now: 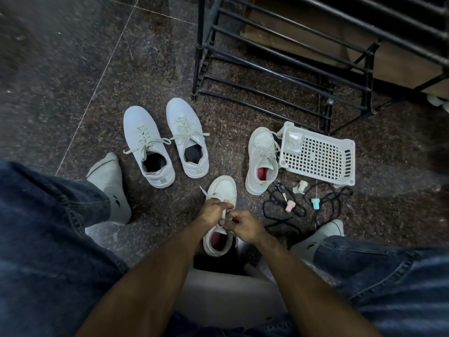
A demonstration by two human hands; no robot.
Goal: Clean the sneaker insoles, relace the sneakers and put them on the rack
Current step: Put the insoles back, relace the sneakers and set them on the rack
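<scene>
Lower centre, the lace of the last sneaker is pinched by left hand and right hand, while three sneakers are laced and the rack is unfilled.

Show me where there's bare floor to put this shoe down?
Bare floor lies left of the laced pair. Another gap sits between that pair and the rack. It's crowded right of the hands, around the basket, black laces and keys.
</scene>
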